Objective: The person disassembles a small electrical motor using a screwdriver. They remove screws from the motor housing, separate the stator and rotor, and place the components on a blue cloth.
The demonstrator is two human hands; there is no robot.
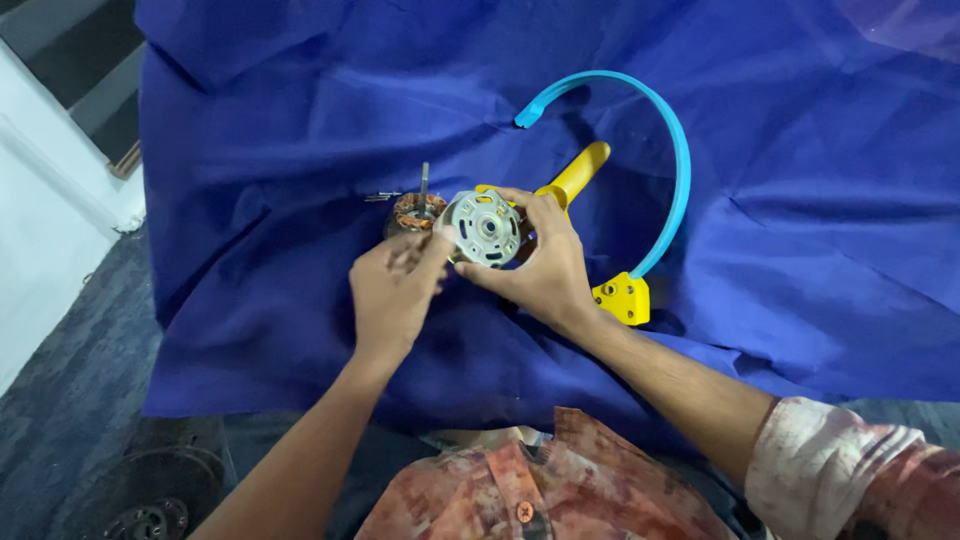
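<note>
My right hand [540,265] grips a round silver metal motor end cover [486,228] with holes, its flat face turned up toward me. My left hand [390,295] touches the cover's left rim with its fingertips pinched; whether something small is held between them I cannot tell. Just behind the left hand a motor rotor with copper windings [413,209] and a thin steel shaft [424,178] rests on the blue cloth [280,150]. A couple of small screws [380,197] lie left of the rotor.
A yellow-handled tool with a curved light-blue band [680,170] and a yellow end block [622,297] lies on the cloth right of my hands; its yellow handle [578,172] points up-right. A dark round metal part [150,515] sits on the floor at lower left.
</note>
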